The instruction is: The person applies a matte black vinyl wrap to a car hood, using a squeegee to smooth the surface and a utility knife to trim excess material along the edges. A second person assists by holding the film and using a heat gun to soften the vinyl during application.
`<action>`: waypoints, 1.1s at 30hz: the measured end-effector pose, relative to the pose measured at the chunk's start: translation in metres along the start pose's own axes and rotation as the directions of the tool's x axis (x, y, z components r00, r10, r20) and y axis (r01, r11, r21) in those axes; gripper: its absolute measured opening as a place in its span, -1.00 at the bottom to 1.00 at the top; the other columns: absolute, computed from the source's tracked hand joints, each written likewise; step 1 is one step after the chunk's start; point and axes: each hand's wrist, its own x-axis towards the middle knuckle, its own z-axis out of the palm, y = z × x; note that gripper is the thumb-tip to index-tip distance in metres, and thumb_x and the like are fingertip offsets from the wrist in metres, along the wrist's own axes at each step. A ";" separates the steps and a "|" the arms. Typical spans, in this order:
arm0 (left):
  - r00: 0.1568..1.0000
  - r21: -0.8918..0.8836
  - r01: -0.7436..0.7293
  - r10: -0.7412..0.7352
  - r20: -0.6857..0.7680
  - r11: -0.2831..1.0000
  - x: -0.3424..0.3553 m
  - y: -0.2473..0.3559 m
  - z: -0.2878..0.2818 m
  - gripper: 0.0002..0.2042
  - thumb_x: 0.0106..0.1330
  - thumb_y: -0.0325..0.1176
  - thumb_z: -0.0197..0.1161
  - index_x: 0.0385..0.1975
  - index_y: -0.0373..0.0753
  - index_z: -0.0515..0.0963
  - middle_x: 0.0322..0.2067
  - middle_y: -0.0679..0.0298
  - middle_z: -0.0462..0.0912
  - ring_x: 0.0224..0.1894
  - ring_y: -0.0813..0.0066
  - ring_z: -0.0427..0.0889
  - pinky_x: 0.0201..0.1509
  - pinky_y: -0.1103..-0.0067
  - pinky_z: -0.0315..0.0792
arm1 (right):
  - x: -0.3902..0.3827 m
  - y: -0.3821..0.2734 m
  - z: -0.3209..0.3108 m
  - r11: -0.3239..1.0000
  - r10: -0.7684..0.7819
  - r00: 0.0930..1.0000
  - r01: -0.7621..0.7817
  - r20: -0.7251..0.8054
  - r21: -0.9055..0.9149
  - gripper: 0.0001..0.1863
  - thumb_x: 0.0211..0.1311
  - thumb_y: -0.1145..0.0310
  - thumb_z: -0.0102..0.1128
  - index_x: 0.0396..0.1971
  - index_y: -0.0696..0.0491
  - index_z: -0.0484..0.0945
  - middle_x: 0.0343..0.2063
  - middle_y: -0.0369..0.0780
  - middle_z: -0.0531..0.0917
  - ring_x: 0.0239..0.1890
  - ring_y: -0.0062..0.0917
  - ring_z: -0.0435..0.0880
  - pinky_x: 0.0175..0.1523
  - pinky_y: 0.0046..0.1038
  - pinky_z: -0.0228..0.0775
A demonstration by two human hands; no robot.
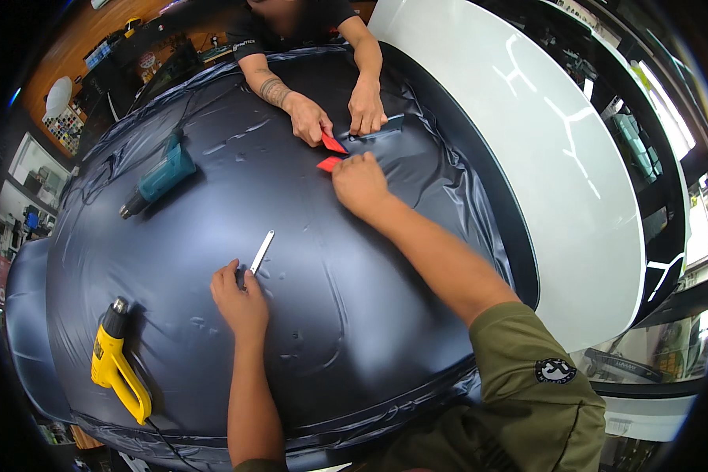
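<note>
Two people are working a dark wrap film point(236, 197) over a car body, the wearer's hands holding a red squeegee point(330, 164) and a slim knife point(261, 252).

The right hand point(359, 184) is closing its fingers on the red squeegee, pressing it to the film just beside a door-handle recess point(381, 126); its edge is pointing away toward the co-worker's hands point(338, 114), which are holding a second red squeegee point(333, 144). The left hand point(240, 299) is pinching the near end of the knife, whose long axis is running up and to the right, tip resting on the film. The film looks thin, soft and easily creased, so it probably wants flat, gentle pressure; the knife looks light and stiff, best held by its handle. A teal heat gun point(159, 179) and a yellow heat gun point(116, 362) are lying on the film, well apart from both hands.
</note>
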 end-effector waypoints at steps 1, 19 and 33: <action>1.000 -0.002 -0.001 0.001 0.001 1.000 0.000 -0.001 0.002 -0.70 0.33 -0.42 0.17 0.02 -0.36 0.54 -0.03 0.12 0.50 0.05 0.14 0.46 0.13 0.30 0.37 | 0.000 0.010 0.002 1.000 0.022 0.999 -0.022 0.025 -0.015 -0.78 0.18 0.34 0.07 -0.35 0.10 0.67 -0.40 -0.16 0.73 -0.26 -0.37 0.69 -0.09 -0.29 0.33; 0.999 -0.036 -0.026 0.028 0.043 0.999 0.001 0.006 0.000 -0.72 0.36 -0.45 0.14 0.03 -0.39 0.51 -0.02 0.05 0.47 0.07 0.12 0.46 0.15 0.35 0.39 | -0.056 0.143 0.003 0.989 -0.136 0.991 0.136 0.013 -0.061 -0.83 0.23 0.36 0.01 -0.39 0.03 0.60 -0.39 -0.23 0.70 -0.24 -0.42 0.66 -0.04 -0.30 0.27; 0.994 0.032 -0.082 0.079 0.069 0.996 0.002 -0.005 0.006 -0.72 0.37 -0.42 0.17 0.01 -0.40 0.50 -0.02 0.02 0.47 0.05 0.10 0.48 0.17 0.36 0.36 | 0.018 0.247 0.027 0.667 0.662 0.737 -0.663 0.138 0.341 -0.67 0.13 0.38 0.15 -0.14 0.26 0.58 -0.23 0.16 0.69 -0.10 0.02 0.70 0.02 -0.07 0.54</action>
